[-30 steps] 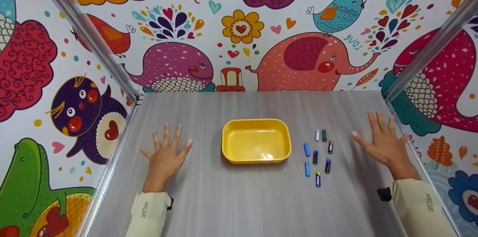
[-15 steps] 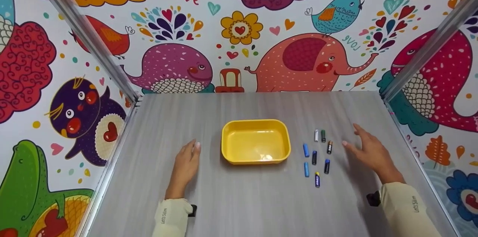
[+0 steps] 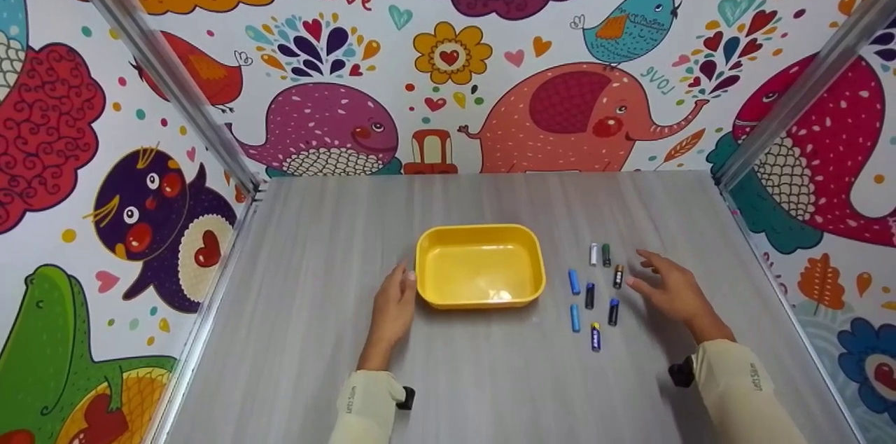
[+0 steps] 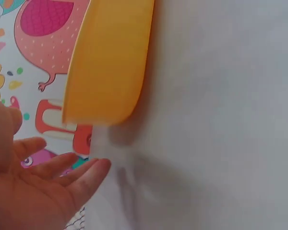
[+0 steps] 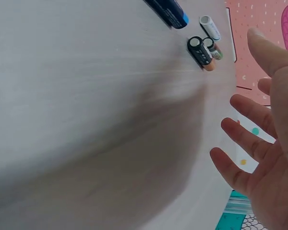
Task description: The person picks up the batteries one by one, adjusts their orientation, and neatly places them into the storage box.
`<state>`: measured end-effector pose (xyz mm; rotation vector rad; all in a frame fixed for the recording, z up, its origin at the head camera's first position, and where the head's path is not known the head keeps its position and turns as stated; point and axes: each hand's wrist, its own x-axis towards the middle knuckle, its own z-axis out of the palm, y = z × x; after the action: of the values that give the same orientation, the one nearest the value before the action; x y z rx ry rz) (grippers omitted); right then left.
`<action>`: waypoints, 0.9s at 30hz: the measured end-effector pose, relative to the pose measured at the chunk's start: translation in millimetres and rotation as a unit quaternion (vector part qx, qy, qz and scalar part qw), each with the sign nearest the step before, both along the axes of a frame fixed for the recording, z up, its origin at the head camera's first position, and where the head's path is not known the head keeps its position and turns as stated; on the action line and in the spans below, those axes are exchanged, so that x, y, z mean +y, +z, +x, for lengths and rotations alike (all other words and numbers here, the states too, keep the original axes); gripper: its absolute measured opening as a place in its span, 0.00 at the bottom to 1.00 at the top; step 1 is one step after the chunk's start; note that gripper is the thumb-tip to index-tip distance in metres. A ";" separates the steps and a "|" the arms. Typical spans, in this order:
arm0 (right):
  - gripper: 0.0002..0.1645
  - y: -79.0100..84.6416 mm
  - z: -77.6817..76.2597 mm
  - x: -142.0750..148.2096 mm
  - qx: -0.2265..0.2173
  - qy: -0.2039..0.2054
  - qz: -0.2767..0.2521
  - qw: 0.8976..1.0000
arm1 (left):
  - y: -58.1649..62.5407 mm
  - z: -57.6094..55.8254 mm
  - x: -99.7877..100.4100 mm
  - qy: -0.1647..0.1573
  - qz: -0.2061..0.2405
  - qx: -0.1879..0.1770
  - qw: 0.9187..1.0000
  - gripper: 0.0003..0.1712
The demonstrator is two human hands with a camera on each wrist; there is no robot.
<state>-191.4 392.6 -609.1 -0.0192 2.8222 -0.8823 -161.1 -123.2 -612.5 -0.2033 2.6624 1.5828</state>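
A yellow plastic tray (image 3: 480,302) stands in the middle of the table with nothing in it. Beside its left wall is my left hand (image 3: 392,307), fingers relaxed and holding nothing; the left wrist view shows a gap between fingertips and the yellow wall (image 4: 108,72). Several small batteries lie loose to the right of the tray, among them a black and copper one (image 3: 619,276), a purple and yellow one (image 3: 596,337) and a light blue one (image 3: 575,318). My right hand (image 3: 679,295) hovers just right of them, fingers spread, nearest the black and copper battery (image 5: 200,52).
The grey table (image 3: 490,388) ends at a wall with cartoon animals behind it. Metal frame posts (image 3: 178,87) rise at its back corners, and metal rails (image 3: 203,318) run along its sides. A small black device (image 3: 681,374) sits at the right wrist.
My left hand has moved right, from the table's left side to the tray, its spread fingers drawing together. My right hand has moved left toward the batteries. Tray and batteries stay put.
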 end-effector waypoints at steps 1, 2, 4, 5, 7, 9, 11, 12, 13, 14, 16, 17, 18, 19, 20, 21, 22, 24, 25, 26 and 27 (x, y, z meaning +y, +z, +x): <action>0.49 -1.3 -0.4 -0.5 0.001 0.000 -0.003 1.000 | -0.8 -1.1 3.5 0.001 0.005 0.003 1.000 0.33; 0.49 -2.4 -0.7 -1.6 0.004 0.000 -0.005 1.000 | -1.6 -2.1 6.7 0.001 0.008 0.006 1.000 0.33; 0.47 -5.2 -1.3 -3.0 0.010 -0.003 -0.009 1.000 | -4.0 -4.3 12.0 0.000 0.009 0.013 1.000 0.33; 0.46 -6.6 -1.3 -3.8 0.013 -0.004 -0.010 1.000 | -5.3 -5.3 14.0 0.001 0.010 0.016 1.000 0.33; 0.46 -9.7 -1.1 -5.6 0.015 -0.005 -0.013 1.000 | -8.0 -6.3 17.1 0.002 0.010 0.018 1.000 0.34; 0.46 -12.4 -1.1 -6.0 0.013 -0.008 -0.017 1.000 | -11.0 -7.3 19.5 0.002 0.008 0.020 1.000 0.35; 0.46 -14.1 -1.6 -6.2 0.012 -0.009 -0.022 1.000 | -13.2 -8.1 21.2 0.000 0.007 0.024 1.000 0.34; 0.46 -14.7 -2.4 -6.4 0.010 -0.010 -0.024 1.000 | -14.3 -8.6 22.1 0.000 0.005 0.026 1.000 0.34; 0.46 -15.3 -3.0 -6.8 0.008 -0.011 -0.025 1.000 | -15.3 -9.1 22.7 -0.001 0.003 0.029 1.000 0.34; 0.46 -16.0 -3.9 -7.1 0.005 -0.013 -0.027 1.000 | -16.4 -9.6 23.1 -0.002 0.001 0.033 0.999 0.34; 0.46 -17.9 -6.1 -8.5 -0.003 -0.017 -0.028 0.999 | -18.3 -10.2 23.4 -0.005 -0.007 0.043 0.999 0.33; 0.46 -18.9 -7.1 -9.3 -0.006 -0.018 -0.028 0.999 | -19.2 -10.4 23.6 -0.004 -0.009 0.043 0.999 0.32; 0.46 -19.9 -8.0 -9.8 -0.008 -0.017 -0.027 0.999 | -20.0 -10.2 23.8 -0.004 -0.010 0.044 0.999 0.32; 0.46 -20.6 -8.6 -10.6 -0.008 -0.018 -0.027 0.999 | -20.7 -10.1 24.1 -0.003 -0.012 0.044 0.999 0.32; 0.45 -21.3 -9.3 -10.9 -0.007 -0.018 -0.027 0.999 | -21.6 -10.0 24.5 -0.003 -0.012 0.043 0.999 0.32; 0.44 -21.8 -9.7 -11.3 -0.004 -0.018 -0.028 0.999 | -22.3 -9.8 24.9 -0.003 -0.012 0.041 0.999 0.33; 0.44 -22.1 -10.1 -11.4 0.000 -0.017 -0.028 0.999 | -22.8 -9.5 25.5 -0.002 -0.011 0.040 0.999 0.33; 0.43 -22.9 -11.0 -10.7 0.009 -0.012 -0.028 0.999 | -23.5 -9.0 26.6 0.000 -0.007 0.038 0.999 0.33; 0.42 -23.3 -11.5 -10.4 0.011 -0.011 -0.028 0.999 | -23.8 -8.9 27.1 0.000 -0.007 0.038 0.999 0.33; 0.42 -23.5 -11.9 -9.9 0.013 -0.009 -0.029 0.999 | -24.0 -8.9 27.7 0.000 -0.007 0.042 0.999 0.33; 0.42 -23.5 -12.3 -9.6 0.013 -0.009 -0.031 0.999 | -24.2 -8.8 28.3 0.000 -0.006 0.044 0.999 0.33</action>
<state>-203.7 382.9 -632.6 -0.0135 2.8227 -0.9793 -169.9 -94.9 -636.7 -0.1377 2.7383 1.6125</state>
